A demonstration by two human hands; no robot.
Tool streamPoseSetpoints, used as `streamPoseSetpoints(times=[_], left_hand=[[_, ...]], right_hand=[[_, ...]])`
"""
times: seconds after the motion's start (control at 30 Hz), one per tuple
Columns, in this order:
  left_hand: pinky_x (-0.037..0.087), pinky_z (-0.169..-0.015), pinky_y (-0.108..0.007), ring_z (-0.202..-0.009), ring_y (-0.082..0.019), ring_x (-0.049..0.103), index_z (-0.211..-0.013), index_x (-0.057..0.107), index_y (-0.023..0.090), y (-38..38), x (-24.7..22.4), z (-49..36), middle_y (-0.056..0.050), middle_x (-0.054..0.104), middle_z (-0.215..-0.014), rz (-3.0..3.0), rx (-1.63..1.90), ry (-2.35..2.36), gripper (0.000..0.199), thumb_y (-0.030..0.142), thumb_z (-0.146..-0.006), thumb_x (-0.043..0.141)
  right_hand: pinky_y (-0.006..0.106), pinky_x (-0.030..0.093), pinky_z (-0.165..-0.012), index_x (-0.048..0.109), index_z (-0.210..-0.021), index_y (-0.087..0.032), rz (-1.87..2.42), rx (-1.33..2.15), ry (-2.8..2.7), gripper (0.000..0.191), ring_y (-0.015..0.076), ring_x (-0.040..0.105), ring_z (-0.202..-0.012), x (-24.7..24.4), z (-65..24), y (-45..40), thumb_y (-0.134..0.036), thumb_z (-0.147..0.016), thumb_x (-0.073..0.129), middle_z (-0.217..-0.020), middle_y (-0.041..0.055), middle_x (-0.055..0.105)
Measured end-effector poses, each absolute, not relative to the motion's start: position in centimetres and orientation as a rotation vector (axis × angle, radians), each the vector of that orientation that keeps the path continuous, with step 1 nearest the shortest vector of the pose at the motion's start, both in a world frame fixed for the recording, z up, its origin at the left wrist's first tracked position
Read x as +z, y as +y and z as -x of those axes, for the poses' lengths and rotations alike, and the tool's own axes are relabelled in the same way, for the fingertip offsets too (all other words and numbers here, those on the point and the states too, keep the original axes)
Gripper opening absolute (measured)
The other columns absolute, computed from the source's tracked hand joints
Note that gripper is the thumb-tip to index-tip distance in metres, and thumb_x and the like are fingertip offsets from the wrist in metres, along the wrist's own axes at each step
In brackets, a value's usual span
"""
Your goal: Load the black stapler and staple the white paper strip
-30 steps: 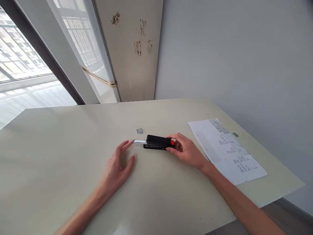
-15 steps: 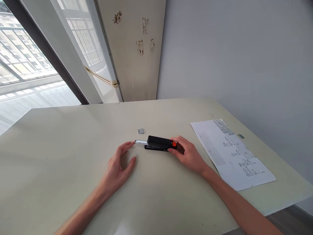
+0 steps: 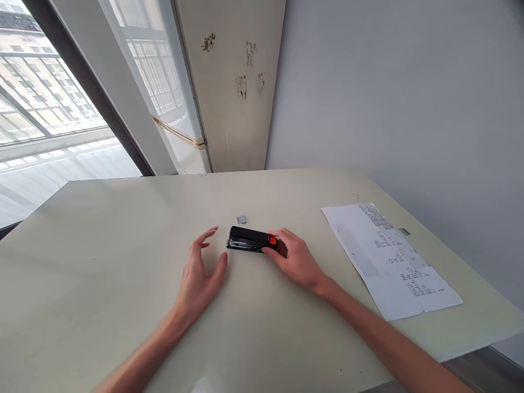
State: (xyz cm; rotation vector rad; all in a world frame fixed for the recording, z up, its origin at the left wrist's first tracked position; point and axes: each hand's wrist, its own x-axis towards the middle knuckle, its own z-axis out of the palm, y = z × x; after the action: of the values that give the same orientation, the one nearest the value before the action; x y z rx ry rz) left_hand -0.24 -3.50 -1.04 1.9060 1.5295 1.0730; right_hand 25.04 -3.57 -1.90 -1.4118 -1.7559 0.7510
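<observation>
- Pinching one end of a long, glossy black stapler (image 3: 249,239) near its red button (image 3: 273,240), our right hand (image 3: 298,259) sets the thumb on the near side, fingers on the far side.
- Our left hand (image 3: 200,278) holds nothing, fingers spread and curved, thumb tip just short of the stapler's other end.
- From our right fingers the stapler lies leftward, between our two hands, its long axis running roughly side to side toward the left; the right hand, touching it, is nearer.
- Beyond the stapler from our fingertips sits a small silver-grey metal block (image 3: 241,219), well apart from both thumbs.
- To the right of our right fingers, a white paper sheet with dark print (image 3: 356,256) lies on the smooth cream tabletop (image 3: 123,262), a small dark grey strip (image 3: 404,231) just past its far edge.
- We count two hands, one stapler, one button, one sheet, one strip; whether the metal block is one piece or two, we cannot tell.
</observation>
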Motion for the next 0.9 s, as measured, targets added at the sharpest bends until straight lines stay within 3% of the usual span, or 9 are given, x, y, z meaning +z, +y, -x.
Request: streamPoseSetpoints(times=[0.1,0.37,0.5,0.6,0.77,0.9], left_hand=[[0.05,-0.109,-0.05,-0.14,-0.031,0.051,-0.139,0.047,0.026,-3.1,-1.1,0.5,-0.013,0.052,-0.15,-1.925,1.265,1.564,0.042,0.034,-0.099,0.058],[0.048,-0.11,-0.05,-0.137,-0.028,0.052,-0.132,0.051,0.026,-2.9,-1.5,1.0,-0.012,0.051,-0.143,-1.965,1.265,1.51,0.034,0.03,-0.099,0.057],[0.049,-0.109,-0.05,-0.138,-0.029,0.051,-0.128,0.054,0.026,-3.0,-1.5,1.4,-0.012,0.052,-0.142,-1.94,1.211,1.521,0.03,0.031,-0.099,0.056],[0.053,-0.1,-0.044,-0.135,-0.028,0.053,-0.122,0.059,0.026,-3.1,-1.5,1.7,-0.011,0.055,-0.14,-1.953,1.109,1.498,0.022,0.031,-0.101,0.054],[0.053,-0.102,-0.045,-0.127,-0.027,0.057,-0.119,0.06,0.026,-3.4,-1.6,1.5,-0.009,0.061,-0.135,-2.05,0.922,1.387,0.02,0.03,-0.1,0.052],[0.051,-0.107,-0.047,-0.127,-0.027,0.058,-0.117,0.061,0.026,-3.4,-1.7,1.2,-0.008,0.064,-0.131,-2.129,0.894,1.346,0.02,0.029,-0.1,0.052]], right_hand=[[0.042,0.057,-0.091,0.067,-0.121,-0.026,1.388,0.685,-1.762,0.024,0.0246,0.065,-0.094,-2.4,-22.8,-0.9,-0.037,-0.1,0.065,-0.113,0.0073,0.067],[0.046,0.058,-0.098,0.065,-0.133,-0.027,1.388,0.686,-1.751,0.032,0.0193,0.064,-0.085,-3.3,-16.9,6.0,-0.032,-0.102,0.063,-0.133,0.0115,0.05],[0.042,0.061,-0.095,0.058,-0.145,-0.026,1.361,0.714,-1.756,0.046,0.0158,0.068,-0.082,-2.9,-16.4,6.3,-0.033,-0.1,0.065,-0.14,0.0125,0.046],[0.04,0.063,-0.089,0.052,-0.15,-0.025,1.353,0.682,-1.758,0.053,0.0187,0.071,-0.093,-2.2,-20.2,4.5,-0.035,-0.099,0.064,-0.143,0.0141,0.048],[0.049,0.057,-0.095,0.065,-0.13,-0.024,1.556,0.399,-1.723,0.038,0.027,0.07,-0.103,-1.0,-33.4,-2.1,-0.045,-0.098,0.06,-0.13,0.0132,0.064],[0.047,0.06,-0.075,0.073,-0.118,-0.034,1.942,0.158,-1.512,0.035,0.0326,0.072,-0.104,-1.6,-43.4,-9.1,-0.057,-0.098,0.056,-0.133,0.0075,0.072]])
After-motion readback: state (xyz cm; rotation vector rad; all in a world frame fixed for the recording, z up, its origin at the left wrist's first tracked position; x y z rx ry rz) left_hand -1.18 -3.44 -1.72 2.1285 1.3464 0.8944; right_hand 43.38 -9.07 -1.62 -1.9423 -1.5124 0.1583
